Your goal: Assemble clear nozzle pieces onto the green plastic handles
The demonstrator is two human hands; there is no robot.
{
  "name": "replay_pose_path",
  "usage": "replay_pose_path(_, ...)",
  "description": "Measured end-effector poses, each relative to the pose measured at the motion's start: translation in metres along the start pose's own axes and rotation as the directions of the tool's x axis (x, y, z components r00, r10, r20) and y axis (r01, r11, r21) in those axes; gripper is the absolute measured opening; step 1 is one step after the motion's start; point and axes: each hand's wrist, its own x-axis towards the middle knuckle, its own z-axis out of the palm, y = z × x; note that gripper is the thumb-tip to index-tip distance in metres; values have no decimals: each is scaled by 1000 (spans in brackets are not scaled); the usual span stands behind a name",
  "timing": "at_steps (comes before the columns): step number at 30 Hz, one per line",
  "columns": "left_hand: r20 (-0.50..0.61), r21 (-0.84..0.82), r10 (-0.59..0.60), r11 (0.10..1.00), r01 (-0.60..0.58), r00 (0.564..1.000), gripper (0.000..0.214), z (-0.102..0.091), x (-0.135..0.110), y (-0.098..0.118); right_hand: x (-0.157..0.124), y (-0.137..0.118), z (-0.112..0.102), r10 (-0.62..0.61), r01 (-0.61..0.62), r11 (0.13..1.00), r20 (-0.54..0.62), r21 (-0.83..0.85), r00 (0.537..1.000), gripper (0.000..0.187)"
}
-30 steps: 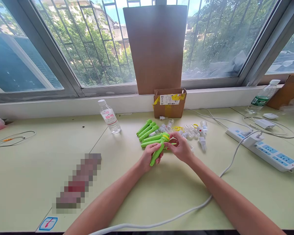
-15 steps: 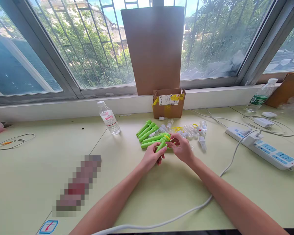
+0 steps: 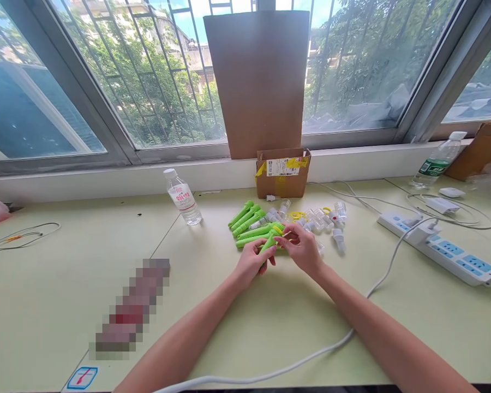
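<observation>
My left hand is closed around a green plastic tube, which tilts up and to the right. A yellow ring circles the tube near its upper end. There my right hand pinches with thumb and fingertips, partly covering that end. Just behind the hands lie several more green tubes with ridged ends. To their right is a loose group of clear plastic cylinders, yellow rings and white nozzle-like pieces.
A small cardboard box stands behind the parts. One water bottle is to the left, another bottle far right. A power strip lies right, its white cable crossing under my right forearm. A pixelated patch covers something at left.
My right fingertips have shifted slightly at the ringed end of the green tube, and the yellow ring shows a little more. The left hand keeps its grip; the view has moved slightly.
</observation>
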Motion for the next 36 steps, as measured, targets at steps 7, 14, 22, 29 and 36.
replay_pose_path(7,-29,-10,-46,999,46,999,41,-1,1,0,1,-4,-1,-30,31,999,8,-39,1000,32)
replay_pose_path(14,-21,-78,-59,995,57,998,42,-3,2,-4,0,-9,0,-64,65,996,29,-54,998,23)
replay_pose_path(22,10,-127,-67,990,68,998,49,-3,3,-2,0,-10,1,-67,68,997,38,-37,997,21)
replay_pose_path(29,43,-129,-100,986,105,994,54,-6,4,-1,-1,-11,0,-85,87,995,33,-56,996,19)
replay_pose_path(36,51,-21,-64,998,65,997,47,-1,2,-1,0,-10,-3,-156,156,977,13,-144,988,14)
